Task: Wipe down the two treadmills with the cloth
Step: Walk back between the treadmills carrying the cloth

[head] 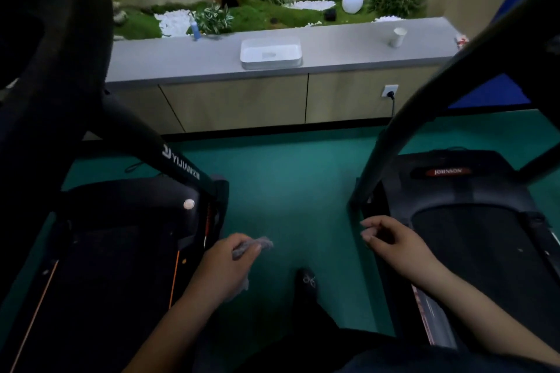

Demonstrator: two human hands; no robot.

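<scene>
On counter, white tray (270, 53) — contents unclear; left hand (230, 257) grips cloth (254, 245), right hand (391, 239) loose, holding nothing.

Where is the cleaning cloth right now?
The cloth is gripped in the left hand, low in the head view over the green floor, beside the left treadmill.

Cloth (252, 247) mostly hidden inside left hand (225, 263)

Lighting: dim foreground, both treadmills near-black; brighter at the far desk (333, 48) and planter (272, 13). Wide-angle bending at edges. Overall soft focus; hands slightly blurred. No glare.
</scene>
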